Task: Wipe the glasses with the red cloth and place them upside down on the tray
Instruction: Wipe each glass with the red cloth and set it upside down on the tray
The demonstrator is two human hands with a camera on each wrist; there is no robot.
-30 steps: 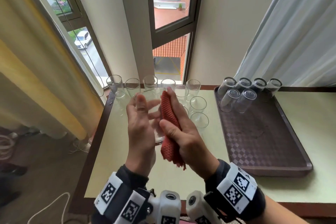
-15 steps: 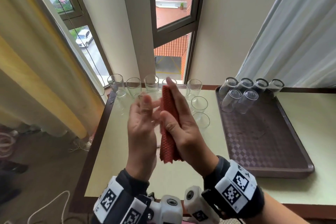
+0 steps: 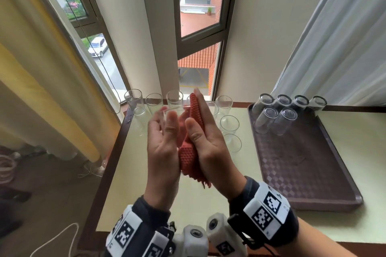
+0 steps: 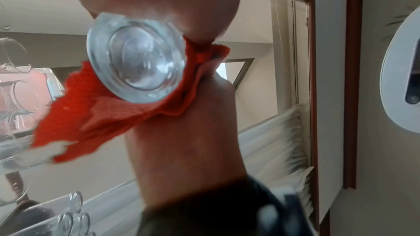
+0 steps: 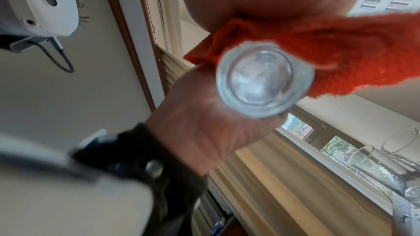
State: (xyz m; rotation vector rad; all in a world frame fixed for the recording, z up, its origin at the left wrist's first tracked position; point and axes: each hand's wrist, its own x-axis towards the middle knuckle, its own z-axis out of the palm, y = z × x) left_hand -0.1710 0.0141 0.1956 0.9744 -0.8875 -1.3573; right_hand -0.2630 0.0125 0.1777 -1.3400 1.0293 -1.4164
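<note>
A clear glass [image 3: 175,108] is held upright above the table between both hands. My left hand [image 3: 165,125] grips it from the left, thumb on the near side. My right hand [image 3: 201,115] presses the red cloth [image 3: 189,158] against the glass's right side, thumb over the cloth and fingers stretched up along it. Both wrist views show the thick glass base [image 4: 136,62] [image 5: 264,82] with the cloth [image 4: 75,114] [image 5: 352,56] wrapped beside it. Several glasses [image 3: 279,115] stand upside down at the far end of the brown tray [image 3: 302,173].
Several upright glasses [image 3: 154,101] stand in rows at the back left of the pale green table [image 3: 129,194], some behind my hands. The tray lies on the right. Windows and curtains lie behind; the table's left edge drops to the floor.
Both hands have risen a little with the glass. My right hand has slid the cloth up along the glass and my left fingers have straightened somewhat.
</note>
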